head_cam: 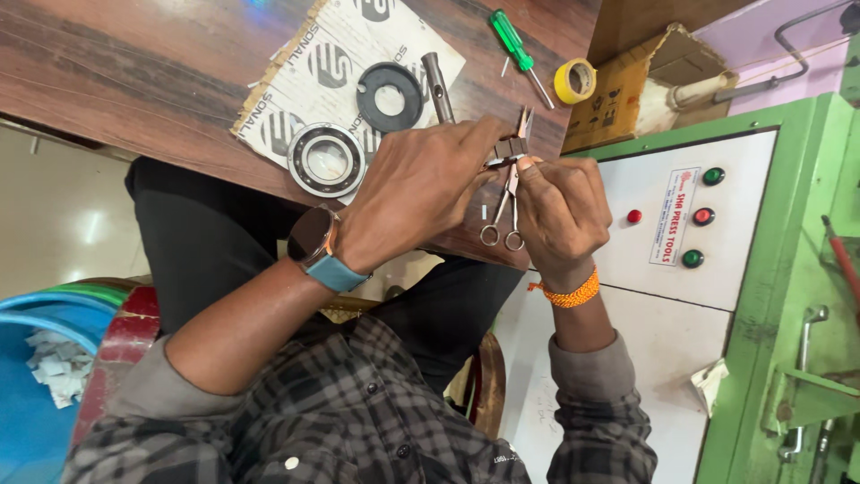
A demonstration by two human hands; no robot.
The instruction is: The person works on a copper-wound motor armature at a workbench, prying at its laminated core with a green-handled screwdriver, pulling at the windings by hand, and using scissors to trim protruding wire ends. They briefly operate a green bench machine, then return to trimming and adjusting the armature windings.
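head view: a small dark metal block [509,148] is held between the fingertips of both hands, above the near edge of a dark wooden table [134,63]. its long axis cannot be told, since most of it is hidden by the fingers. a pair of small pliers [511,193] is seen at the same spot, with its long axis running nearly straight away from the person: the tips point toward the far side of the table, and the two looped handles hang toward the person. the left hand [417,188] is curled narrow, its fingertips pinched on the block, and a watch with a blue strap [321,246] is worn on its wrist. the right hand [560,211] is closed around the pliers and touches the block with thumb and forefinger; an orange thread band [566,294] is tied around its wrist. on the table a printed cardboard sheet [345,54] is laid, and on it a steel ball bearing [326,159], a black ring [390,96] and a grey metal shaft [437,87] are seen. further off lie a green-handled screwdriver [512,40] and a roll of yellow tape [574,81]. to the right a green machine cabinet with a white panel of coloured buttons [703,215] is seen, and at lower left a blue bucket [36,394].
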